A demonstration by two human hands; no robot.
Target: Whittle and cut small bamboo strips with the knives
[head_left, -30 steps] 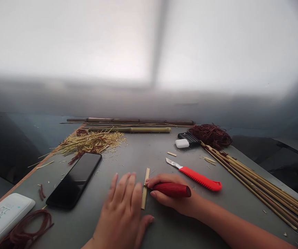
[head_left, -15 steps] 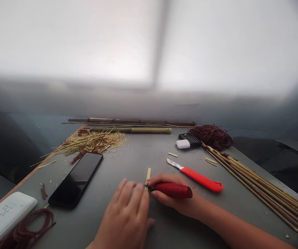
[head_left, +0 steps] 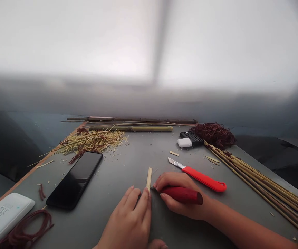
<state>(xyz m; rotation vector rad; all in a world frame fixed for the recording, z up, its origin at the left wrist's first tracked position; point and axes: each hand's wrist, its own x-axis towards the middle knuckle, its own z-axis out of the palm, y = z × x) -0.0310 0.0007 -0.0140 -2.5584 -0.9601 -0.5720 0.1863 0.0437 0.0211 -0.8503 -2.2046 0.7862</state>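
Note:
A pale flat bamboo strip (head_left: 149, 177) lies on the grey table, pointing away from me. The fingertips of my left hand (head_left: 131, 218) hold down its near end, the fingers close together and covering that part. My right hand (head_left: 181, 193) is closed around the dark red handle of a small knife (head_left: 182, 195). Its thin blade reaches left, to the strip's right edge beside my left fingertips; whether it cuts in is too small to tell. Behind my right hand lies an orange-red craft knife (head_left: 203, 178) with its blade exposed, next to a short bamboo piece (head_left: 174, 153).
Left are a black phone (head_left: 75, 181), a white power bank (head_left: 6, 216), brown cord (head_left: 27, 230) and a heap of shavings (head_left: 94, 141). Bamboo poles (head_left: 130, 128) lie at the back. Right are a white case (head_left: 184, 143), brown cord bundle (head_left: 213, 134) and bamboo sticks (head_left: 257, 183).
My right hand with the red-handled knife has shifted right and slightly nearer, its blade now showing more. My left hand has slid a little nearer along the strip, and its thumb has dropped lower.

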